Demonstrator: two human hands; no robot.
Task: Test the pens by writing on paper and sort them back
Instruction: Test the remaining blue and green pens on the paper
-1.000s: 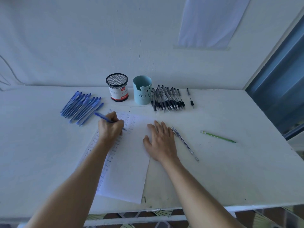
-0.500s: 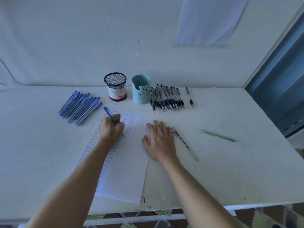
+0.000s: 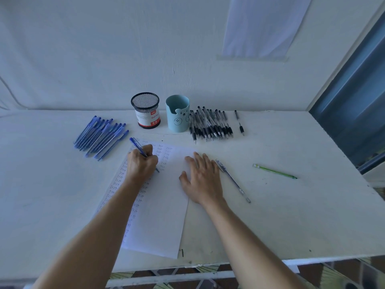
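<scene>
The white worktop [image 3: 291,215] carries a sheet of paper [image 3: 162,215]. The right hand [image 3: 201,180] lies flat on its edge, fingers spread. The left hand [image 3: 141,163] curls round a blue pen [image 3: 137,146], tip on the paper. A row of blue pens [image 3: 102,136] lies beyond and left of it, black pens [image 3: 210,126] beyond the right hand.

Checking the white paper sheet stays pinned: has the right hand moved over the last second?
No. The right hand still lies beside the clear grey pen, unchanged.
</scene>
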